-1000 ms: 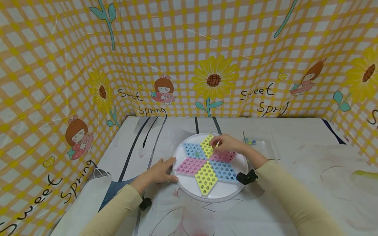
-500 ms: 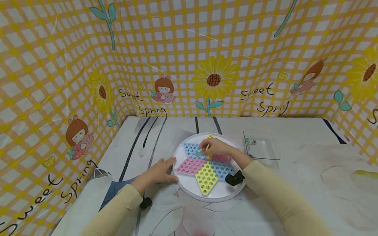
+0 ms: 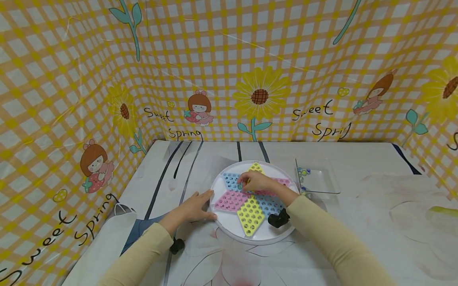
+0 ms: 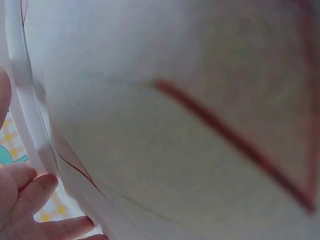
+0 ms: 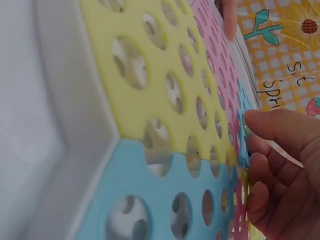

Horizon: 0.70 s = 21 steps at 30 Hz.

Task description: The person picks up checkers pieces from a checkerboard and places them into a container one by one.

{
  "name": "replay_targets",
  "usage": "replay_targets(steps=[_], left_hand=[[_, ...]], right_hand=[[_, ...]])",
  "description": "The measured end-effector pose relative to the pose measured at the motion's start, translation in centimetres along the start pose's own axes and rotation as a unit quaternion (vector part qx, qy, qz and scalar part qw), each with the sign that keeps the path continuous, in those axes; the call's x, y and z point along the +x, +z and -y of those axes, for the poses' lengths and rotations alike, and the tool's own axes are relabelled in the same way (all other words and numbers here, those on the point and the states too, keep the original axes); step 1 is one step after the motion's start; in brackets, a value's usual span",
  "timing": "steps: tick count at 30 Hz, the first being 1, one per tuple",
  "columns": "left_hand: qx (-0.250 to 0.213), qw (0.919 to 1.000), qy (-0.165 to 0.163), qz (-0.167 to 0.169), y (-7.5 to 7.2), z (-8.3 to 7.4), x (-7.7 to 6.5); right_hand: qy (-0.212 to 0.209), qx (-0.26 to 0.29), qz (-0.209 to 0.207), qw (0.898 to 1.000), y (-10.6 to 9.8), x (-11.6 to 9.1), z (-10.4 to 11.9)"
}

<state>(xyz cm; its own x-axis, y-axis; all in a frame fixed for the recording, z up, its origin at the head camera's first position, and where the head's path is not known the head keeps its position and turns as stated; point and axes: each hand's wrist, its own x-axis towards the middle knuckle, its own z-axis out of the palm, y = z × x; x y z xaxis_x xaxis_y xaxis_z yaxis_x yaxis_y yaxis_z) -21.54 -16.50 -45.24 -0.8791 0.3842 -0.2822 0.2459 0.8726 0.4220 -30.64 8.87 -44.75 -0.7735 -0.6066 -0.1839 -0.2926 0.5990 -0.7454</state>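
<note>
A round white Chinese checkers board carries a six-pointed star of pink, yellow and blue fields full of round holes. My right hand reaches over the far part of the star, its thumb and forefinger pinching a small greenish glass marble at the blue field. In the right wrist view the marble shows between the thumb and forefinger of my right hand, the other fingers curled. My left hand rests at the board's left rim, fingers spread, thumb near the edge.
A clear plastic box with several glass marbles at its left side stands right of the board. A patterned cloth covers the table, and a checkered curtain rises behind and at both sides.
My right hand has moved left across the board, from the far yellow field to the marble in the blue field. My left hand has stayed at the rim.
</note>
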Motion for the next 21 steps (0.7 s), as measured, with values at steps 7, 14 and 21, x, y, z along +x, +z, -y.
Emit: replay_targets(steps=[7, 14, 21], left_hand=[[-0.003, 1.0000, 0.000, 0.000, 0.00, 0.06, 0.12], [-0.003, 1.0000, 0.001, 0.002, -0.04, 0.03, 0.05], [-0.007, 1.0000, -0.006, 0.003, 0.01, 0.11, 0.03]], right_hand=[[0.009, -0.003, -0.012, 1.000, 0.63, 0.11, -0.24], [0.007, 0.000, -0.010, 1.000, 0.52, -0.40, 0.17], [-0.017, -0.002, -0.007, 1.000, 0.25, -0.72, 0.24]])
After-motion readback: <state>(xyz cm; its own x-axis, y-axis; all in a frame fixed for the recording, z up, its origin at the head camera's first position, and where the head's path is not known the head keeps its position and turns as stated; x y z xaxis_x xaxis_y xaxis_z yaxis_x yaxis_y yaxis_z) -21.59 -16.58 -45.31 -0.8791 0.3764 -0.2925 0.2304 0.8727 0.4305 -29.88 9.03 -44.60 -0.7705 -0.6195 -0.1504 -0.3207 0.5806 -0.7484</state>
